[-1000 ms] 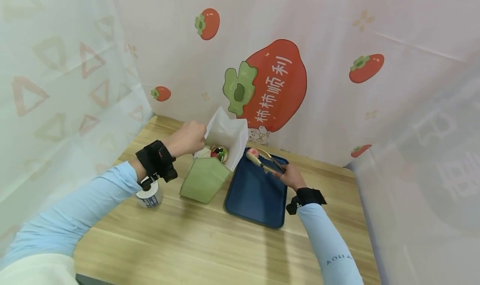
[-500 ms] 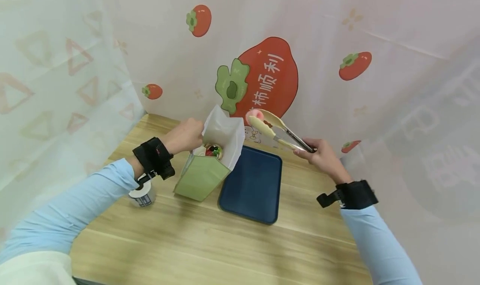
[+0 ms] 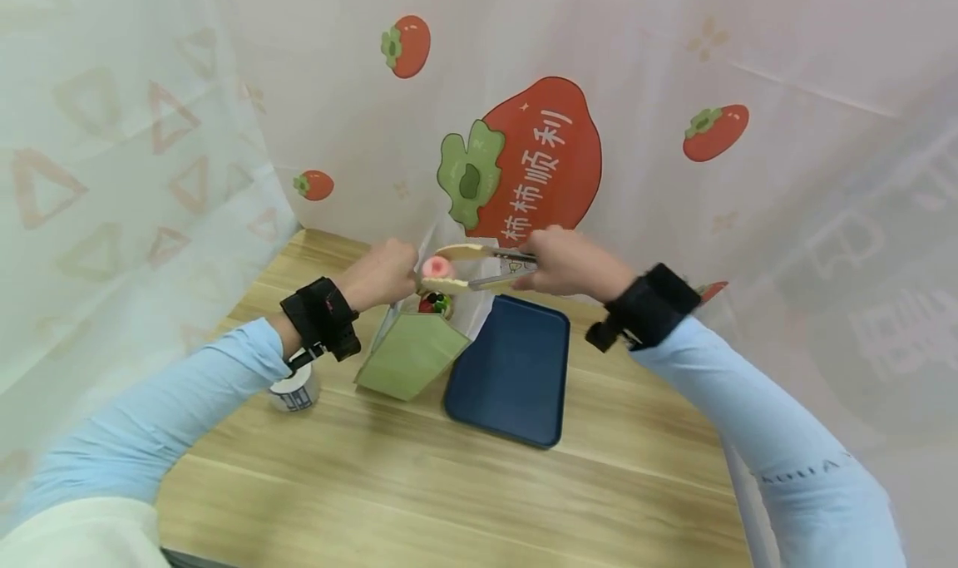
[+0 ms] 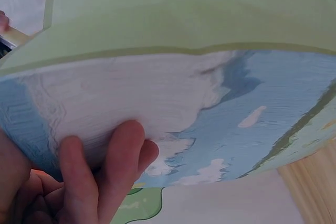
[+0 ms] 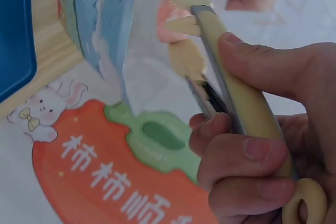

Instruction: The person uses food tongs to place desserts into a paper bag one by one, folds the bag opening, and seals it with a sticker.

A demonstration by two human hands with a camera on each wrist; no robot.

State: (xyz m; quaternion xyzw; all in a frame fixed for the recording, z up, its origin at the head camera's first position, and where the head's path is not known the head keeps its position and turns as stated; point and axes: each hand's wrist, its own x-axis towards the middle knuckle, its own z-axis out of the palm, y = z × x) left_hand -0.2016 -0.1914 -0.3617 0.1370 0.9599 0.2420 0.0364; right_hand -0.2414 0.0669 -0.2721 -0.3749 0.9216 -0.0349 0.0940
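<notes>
My left hand (image 3: 383, 274) grips the upper edge of a green paper bag (image 3: 412, 356) at its left side. In the left wrist view its fingertips (image 4: 127, 135) lie against the bag's blue-and-white printed side. A pair of cream-tipped tongs (image 5: 236, 72) is held in my right hand (image 3: 572, 262), thumb on one arm and fingers curled round the other. Between the tong tips is a small pink doughnut (image 3: 437, 267), over the bag's open mouth. Just below it, a round piece of food with red, green and black topping (image 3: 434, 303) shows inside the bag.
Right of the bag a dark blue tray (image 3: 509, 377) lies on the wooden table (image 3: 449, 501). A white roll with blue print (image 3: 294, 393) stands at the left, partly under my left forearm. Behind the table hangs a printed curtain (image 3: 636, 44).
My right hand has lifted the pink doughnut off the tray with the tongs and carried it left, over the bag. My left hand has stayed at the bag's edge.
</notes>
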